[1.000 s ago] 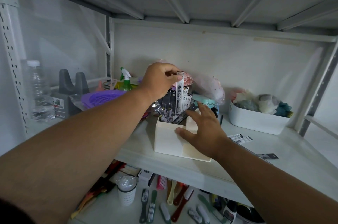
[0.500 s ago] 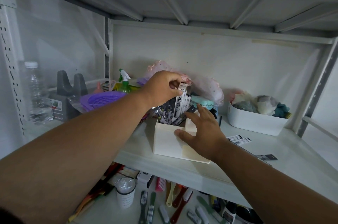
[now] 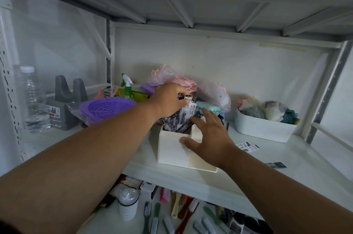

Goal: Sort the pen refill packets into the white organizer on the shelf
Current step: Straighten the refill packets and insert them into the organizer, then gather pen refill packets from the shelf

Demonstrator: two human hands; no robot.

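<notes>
We are seating a pen refill packet (image 3: 186, 104) into the white organizer (image 3: 172, 149), which is standing on the shelf (image 3: 286, 180) near its front edge. Our left hand (image 3: 168, 99) is pinching the top of that packet, its fingers curled round the card, and the packet is standing nearly upright among the packets already bunched (image 3: 179, 121) in the organizer's rear compartment. Our right hand (image 3: 208, 136) is resting on the organizer with its fingers spread and fairly straight, the thumb lying against the front wall and the fingertips reaching towards the packets; it is holding nothing and, we judge, is bracing the box.

Whether the packet's lower end is fully down we cannot tell, since the hand and the other packets are hiding it. The step in hand looks like insertion, close to finishing.

The next move, as we judge it, calls for letting go without dragging neighbouring packets up. Then the loose packets (image 3: 247, 146) lying flat on the shelf to the right, and a darker one (image 3: 276, 165) nearer the edge, are waiting to be picked up.
</notes>
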